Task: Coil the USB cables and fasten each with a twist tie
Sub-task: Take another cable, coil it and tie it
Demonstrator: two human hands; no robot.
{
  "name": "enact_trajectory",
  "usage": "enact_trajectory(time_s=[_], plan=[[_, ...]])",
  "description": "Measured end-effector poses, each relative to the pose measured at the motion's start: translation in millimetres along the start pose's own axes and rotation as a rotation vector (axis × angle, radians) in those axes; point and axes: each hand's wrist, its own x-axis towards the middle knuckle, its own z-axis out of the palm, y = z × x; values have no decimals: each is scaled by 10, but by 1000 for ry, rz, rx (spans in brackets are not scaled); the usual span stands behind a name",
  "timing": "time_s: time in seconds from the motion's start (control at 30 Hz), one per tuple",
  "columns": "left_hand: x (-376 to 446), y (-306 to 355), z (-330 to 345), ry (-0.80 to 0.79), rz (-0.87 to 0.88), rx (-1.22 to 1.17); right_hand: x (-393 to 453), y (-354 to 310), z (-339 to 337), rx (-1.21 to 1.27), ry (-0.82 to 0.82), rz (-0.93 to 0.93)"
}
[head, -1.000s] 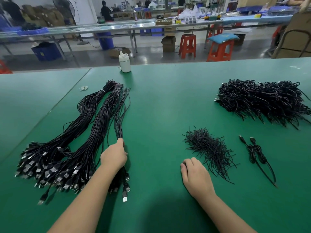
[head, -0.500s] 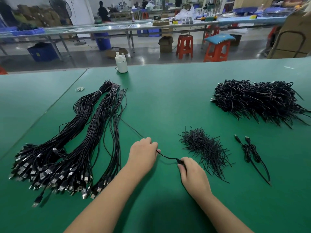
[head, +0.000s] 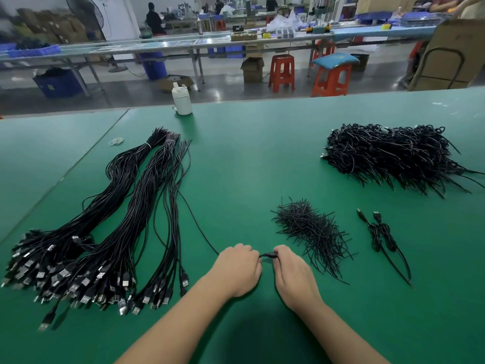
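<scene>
One black USB cable (head: 195,222) runs from the uncoiled bundles (head: 110,219) at the left to my two hands near the table's front. My left hand (head: 237,269) grips the cable, and my right hand (head: 292,275) pinches its end; a short stretch shows between them. A loose pile of black twist ties (head: 312,232) lies just right of my right hand. Two coiled, tied cables (head: 383,237) rest farther right. A big heap of finished coils (head: 393,156) sits at the back right.
The green table (head: 249,166) has a seam on the left. A white bottle (head: 182,99) stands at its far edge, and a rubber band (head: 116,141) lies near the bundles' far ends. Orange stools and workbenches stand beyond the table.
My left hand left the bundles and pulled one cable out toward the centre. Both hands have come closer together, with only a short piece of cable between them.
</scene>
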Motion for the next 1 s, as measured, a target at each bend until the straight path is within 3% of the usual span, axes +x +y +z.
enact_trajectory(time_s=[0.17,0.27,0.33,0.47,0.5,0.57,0.63,0.73,0.83,1.0], plan=[[17,40,-14,5,4,17,-13,-8,-11,79,-10,14],[19,75,-65,41,-48,-127,30,7,-14,193,16,173],[33,128,-120,98,-129,-393,62,24,-23,247,12,212],[93,259,-237,191,-358,-1365,100,15,-97,338,-51,171],[106,290,-256,193,-380,-1506,107,-3,-127,382,-63,174],[122,322,-266,213,-385,-1547,115,-47,-176,568,-82,221],[140,311,-225,223,-363,-1409,98,-139,-210,783,-122,314],[145,270,-172,188,-315,-1266,44,-274,-192,820,-148,299],[135,201,-128,127,-339,-1467,21,-385,-169,869,-165,242],[136,54,-74,-33,-229,-1906,97,-406,-163,785,-255,191]])
